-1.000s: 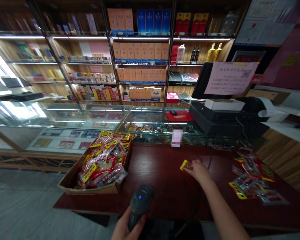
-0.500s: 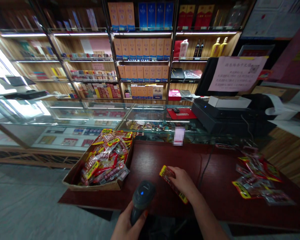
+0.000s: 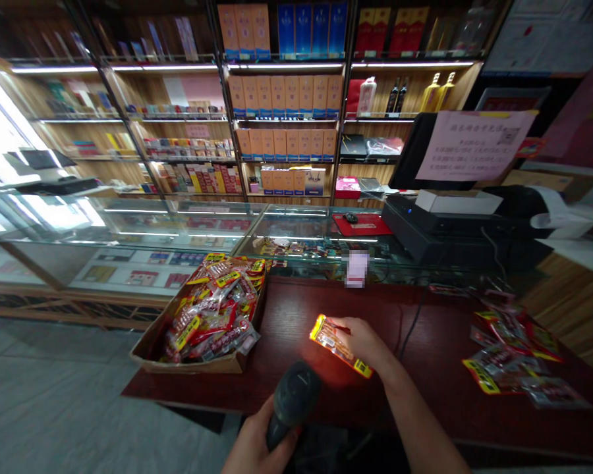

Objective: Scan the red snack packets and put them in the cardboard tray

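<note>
Turned slightly since the earlier frame, the snack packet [image 3: 329, 336] glows, apparently lit by the scanner [image 3: 296, 393] gripped in the left hand [image 3: 263, 440]. The right hand [image 3: 364, 342] pinches the packet above the table [image 3: 289, 313], beyond the scanner. Scanning seems underway; the next move calls for steadiness.

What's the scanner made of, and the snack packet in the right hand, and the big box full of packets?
The scanner looks like hard plastic: dark, smooth and rounded. The snack packet seems to be thin, shiny plastic film, crisp-edged and bright under the light. The box is probably cardboard: dull brown, with thin walls.
</note>
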A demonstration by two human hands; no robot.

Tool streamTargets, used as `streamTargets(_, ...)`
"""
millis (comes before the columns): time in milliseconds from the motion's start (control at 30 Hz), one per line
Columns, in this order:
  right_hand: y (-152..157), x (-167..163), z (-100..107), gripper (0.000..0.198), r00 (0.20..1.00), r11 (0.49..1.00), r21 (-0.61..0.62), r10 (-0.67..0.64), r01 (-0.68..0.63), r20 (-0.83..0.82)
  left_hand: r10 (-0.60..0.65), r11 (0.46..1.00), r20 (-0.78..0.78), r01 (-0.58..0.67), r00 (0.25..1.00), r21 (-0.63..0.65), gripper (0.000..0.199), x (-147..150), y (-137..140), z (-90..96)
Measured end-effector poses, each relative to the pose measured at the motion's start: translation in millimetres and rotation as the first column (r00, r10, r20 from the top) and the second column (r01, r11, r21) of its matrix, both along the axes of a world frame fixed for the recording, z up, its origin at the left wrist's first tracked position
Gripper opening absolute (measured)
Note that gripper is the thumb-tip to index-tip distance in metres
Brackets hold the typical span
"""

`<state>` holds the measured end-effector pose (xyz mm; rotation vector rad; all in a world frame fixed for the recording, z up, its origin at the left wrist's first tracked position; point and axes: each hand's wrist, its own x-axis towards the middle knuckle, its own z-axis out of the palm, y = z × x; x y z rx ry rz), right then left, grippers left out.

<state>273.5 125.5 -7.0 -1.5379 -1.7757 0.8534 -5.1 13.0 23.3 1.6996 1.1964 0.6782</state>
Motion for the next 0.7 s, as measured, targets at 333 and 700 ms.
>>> streamTargets(333,2,-26,22,0.042,0.996,0.998,0.000,0.057,-0.057,-0.074,0.145,0.989,0.111,-0.148,0.983,0.025,0.037,-2,-5,-1.8)
streamTargets(700,97,-138,61,0.030,0.726,0.974,-0.149,0.024,-0.173,-0.687,0.341,0.939,0.082,-0.344,0.937,0.020,0.032,-28,-11,-23.3)
